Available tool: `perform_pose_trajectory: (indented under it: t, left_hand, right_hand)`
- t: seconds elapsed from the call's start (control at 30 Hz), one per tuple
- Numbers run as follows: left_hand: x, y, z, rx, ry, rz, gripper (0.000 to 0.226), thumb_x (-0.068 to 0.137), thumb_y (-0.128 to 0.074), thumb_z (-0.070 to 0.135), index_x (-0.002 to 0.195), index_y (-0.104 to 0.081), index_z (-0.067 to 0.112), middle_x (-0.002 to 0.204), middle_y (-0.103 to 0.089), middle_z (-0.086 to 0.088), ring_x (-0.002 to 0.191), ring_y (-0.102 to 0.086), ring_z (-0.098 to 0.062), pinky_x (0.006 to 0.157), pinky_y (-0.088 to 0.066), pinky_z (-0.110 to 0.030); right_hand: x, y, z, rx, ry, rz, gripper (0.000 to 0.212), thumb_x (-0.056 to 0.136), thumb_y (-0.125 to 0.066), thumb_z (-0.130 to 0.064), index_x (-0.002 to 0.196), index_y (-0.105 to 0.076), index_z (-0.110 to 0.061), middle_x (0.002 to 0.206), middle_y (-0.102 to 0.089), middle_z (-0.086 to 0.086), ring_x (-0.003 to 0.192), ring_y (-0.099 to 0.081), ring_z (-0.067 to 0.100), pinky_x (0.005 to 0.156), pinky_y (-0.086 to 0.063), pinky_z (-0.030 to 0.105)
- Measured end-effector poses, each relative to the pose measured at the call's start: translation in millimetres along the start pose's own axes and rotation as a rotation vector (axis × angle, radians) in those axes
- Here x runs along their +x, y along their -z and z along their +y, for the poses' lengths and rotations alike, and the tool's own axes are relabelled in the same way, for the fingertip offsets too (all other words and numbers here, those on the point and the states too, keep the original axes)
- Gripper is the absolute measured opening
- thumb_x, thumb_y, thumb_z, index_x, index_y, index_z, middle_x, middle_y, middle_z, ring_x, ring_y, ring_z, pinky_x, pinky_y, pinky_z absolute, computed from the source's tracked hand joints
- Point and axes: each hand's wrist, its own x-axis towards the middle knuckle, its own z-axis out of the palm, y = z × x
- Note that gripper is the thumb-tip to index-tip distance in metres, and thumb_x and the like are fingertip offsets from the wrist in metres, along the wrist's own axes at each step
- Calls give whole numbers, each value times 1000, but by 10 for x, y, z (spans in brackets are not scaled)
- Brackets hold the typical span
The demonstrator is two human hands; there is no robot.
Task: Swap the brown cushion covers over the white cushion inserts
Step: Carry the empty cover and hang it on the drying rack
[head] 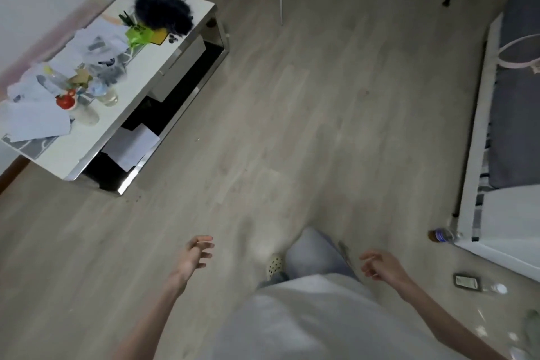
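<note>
A: Looking down from head height, what is under the person?

B: Pale grey wood-grain plank floor (292,102), matt and smooth. Both bare forearms reach forward over it. The left hand (195,254) hangs with fingers loosely spread and slightly bent, its grip apart and holding nothing. The right hand (377,266) matches it, fingers loosely curled, grip apart, holding nothing.

A: Where are the brown cushion covers and white inserts?

B: I cannot tell; none can be made out. Along the right edge runs a white-framed sofa (479,131) with a flat dark grey seat pad (517,126).

A: Anything else?

B: At upper left, a glossy white rectangular counter (152,67) with mirrored metal trim carries crumpled papers, a fluffy black object (163,14), a lime green item (138,35) and a small red object (65,101). A cream perforated clog (274,264) shows between the arms, blurred. A brown-capped bottle (442,235) lies on the floor just beside the sofa's base.
</note>
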Motion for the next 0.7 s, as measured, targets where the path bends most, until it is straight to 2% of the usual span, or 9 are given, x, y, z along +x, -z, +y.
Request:
perform_pose_trajectory:
  t: [0.13,0.3,0.4,0.5,0.7]
  left_hand:
    - [486,27,844,-17,-52,-10,22,96,-41,3,109,-57,10,101,-62,-9,77,-56,-21,67,-40,-28]
    - [1146,-47,1745,-106,-78,10,24,96,-42,4,114,-58,10,105,-62,-11,82,-57,-23,72,-43,-31]
    - [1458,-115,2295,-124,-29,45,26,96,-39,2,109,-58,12,104,-63,-10,77,-58,-20,69,-43,-29]
    - [1726,-195,2794,-151,-61,49,22,95,-43,4,105,-60,14,103,-65,-9,77,-60,-20,69,-44,-30]
    - [2047,-212,3687,-268,-109,102,19,96,-45,7,109,-59,11,100,-64,-7,79,-59,-21,72,-44,-32]
  right_hand:
    - [377,82,-288,26,-87,14,19,83,-53,7,90,-68,-1,68,-66,15,59,-59,24,56,-45,25]
    - [1041,310,-1050,68,-111,-22,21,84,-49,7,92,-67,0,68,-66,15,58,-58,23,55,-45,25]
    - [1414,519,-1695,44,-77,-36,22,82,-49,7,93,-67,-1,71,-67,16,60,-59,23,55,-46,24]
    - [1863,692,-2485,-3,-5,-57,22,81,-51,6,92,-69,-3,68,-67,13,58,-61,21,54,-47,23]
    - [2425,938,-4121,-61,154,-81,23,83,-52,2,91,-69,-9,70,-68,9,61,-63,16,49,-47,16]
